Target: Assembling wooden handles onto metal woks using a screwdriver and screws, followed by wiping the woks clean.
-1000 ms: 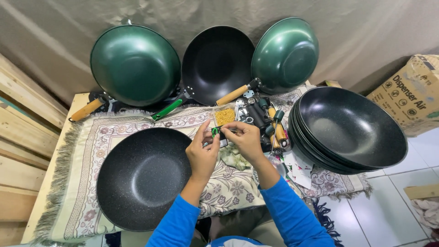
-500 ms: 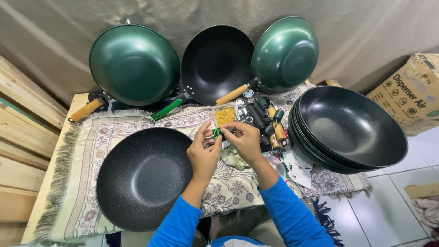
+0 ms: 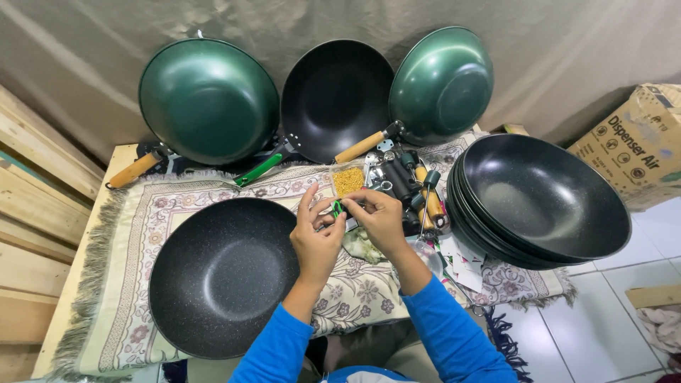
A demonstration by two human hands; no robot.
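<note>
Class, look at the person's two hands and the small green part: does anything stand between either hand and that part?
Nothing visible does. The left hand and the right hand both pinch the small green part directly in their fingers, above the patterned cloth.

A small bright green piece [image 3: 338,208] sits pinched between both hands' fingertips, above the patterned cloth.

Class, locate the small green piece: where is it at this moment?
In the head view, the small green piece sits mid-frame, pinched between the left hand and right hand, above the patterned cloth, just below the yellow bag.
</note>
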